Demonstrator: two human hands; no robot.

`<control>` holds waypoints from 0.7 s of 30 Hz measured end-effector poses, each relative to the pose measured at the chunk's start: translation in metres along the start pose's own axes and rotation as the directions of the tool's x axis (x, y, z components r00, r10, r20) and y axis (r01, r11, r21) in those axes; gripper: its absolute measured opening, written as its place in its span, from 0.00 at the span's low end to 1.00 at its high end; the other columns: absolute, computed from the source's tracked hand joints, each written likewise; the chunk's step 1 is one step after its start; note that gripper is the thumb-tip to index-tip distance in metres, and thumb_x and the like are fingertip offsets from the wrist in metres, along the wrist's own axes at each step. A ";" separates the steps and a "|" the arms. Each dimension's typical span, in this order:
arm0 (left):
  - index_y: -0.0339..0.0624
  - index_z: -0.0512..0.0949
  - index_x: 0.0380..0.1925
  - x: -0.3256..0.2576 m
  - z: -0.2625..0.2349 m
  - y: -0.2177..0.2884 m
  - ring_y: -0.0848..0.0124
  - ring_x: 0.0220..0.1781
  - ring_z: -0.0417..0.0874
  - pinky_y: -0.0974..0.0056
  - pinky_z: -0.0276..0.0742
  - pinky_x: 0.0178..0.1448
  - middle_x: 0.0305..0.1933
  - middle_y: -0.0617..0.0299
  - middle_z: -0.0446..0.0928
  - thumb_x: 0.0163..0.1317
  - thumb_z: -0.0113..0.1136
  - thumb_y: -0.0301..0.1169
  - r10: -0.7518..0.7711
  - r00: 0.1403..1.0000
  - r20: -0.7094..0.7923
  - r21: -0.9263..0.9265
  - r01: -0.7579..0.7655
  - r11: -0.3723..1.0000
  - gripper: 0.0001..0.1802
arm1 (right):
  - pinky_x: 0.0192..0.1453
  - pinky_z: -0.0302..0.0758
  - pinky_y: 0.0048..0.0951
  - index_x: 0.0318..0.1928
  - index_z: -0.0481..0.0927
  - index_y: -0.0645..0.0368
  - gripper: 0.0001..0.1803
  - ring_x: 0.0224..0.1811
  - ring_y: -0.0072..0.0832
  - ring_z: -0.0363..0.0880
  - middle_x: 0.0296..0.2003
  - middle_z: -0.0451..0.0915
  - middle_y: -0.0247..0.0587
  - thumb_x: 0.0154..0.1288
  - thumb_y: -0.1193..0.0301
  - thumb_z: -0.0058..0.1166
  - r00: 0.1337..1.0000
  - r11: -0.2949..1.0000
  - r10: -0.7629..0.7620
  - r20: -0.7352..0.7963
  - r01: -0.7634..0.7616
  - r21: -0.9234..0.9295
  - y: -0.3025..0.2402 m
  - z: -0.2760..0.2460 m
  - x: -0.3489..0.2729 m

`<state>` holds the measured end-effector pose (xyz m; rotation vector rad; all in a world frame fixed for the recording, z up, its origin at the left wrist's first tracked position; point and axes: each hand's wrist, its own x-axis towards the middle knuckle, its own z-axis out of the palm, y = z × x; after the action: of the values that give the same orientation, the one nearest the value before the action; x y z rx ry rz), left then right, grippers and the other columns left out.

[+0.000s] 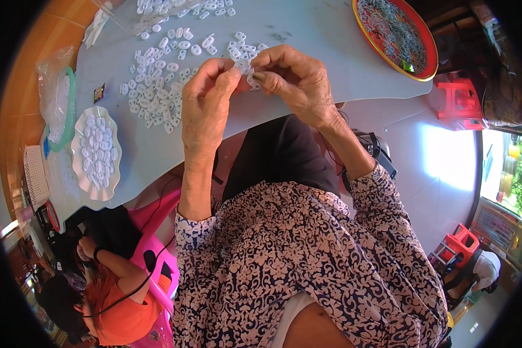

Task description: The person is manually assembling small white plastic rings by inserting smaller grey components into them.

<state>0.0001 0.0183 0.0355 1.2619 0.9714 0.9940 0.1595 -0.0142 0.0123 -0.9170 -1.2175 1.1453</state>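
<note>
Tabletop, dish of white pieces, tray of grey bits, left grip and right grip pinching plastic

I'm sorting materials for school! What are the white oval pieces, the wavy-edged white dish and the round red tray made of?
The white oval pieces are probably smooth plastic: many share one holed shape. The wavy-edged white dish, smooth and evenly scalloped, could be plastic or ceramic. The round red tray, glossy and brightly coloured, may be plastic or painted metal.
</note>
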 end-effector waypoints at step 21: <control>0.35 0.73 0.31 0.007 -0.017 0.013 0.82 0.25 0.67 0.73 0.63 0.30 0.21 0.68 0.70 0.62 0.51 0.37 -0.024 0.967 0.253 0.376 -0.076 0.924 0.14 | 0.41 0.76 0.19 0.46 0.75 0.65 0.11 0.35 0.15 0.76 0.32 0.78 0.33 0.63 0.80 0.50 1.000 0.997 -0.019 0.012 0.019 -0.079 0.005 -0.003 -0.003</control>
<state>-0.0152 0.0304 0.0476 1.6874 0.9764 0.6550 0.1618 -0.0158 0.0059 -0.9575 -1.2857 1.0948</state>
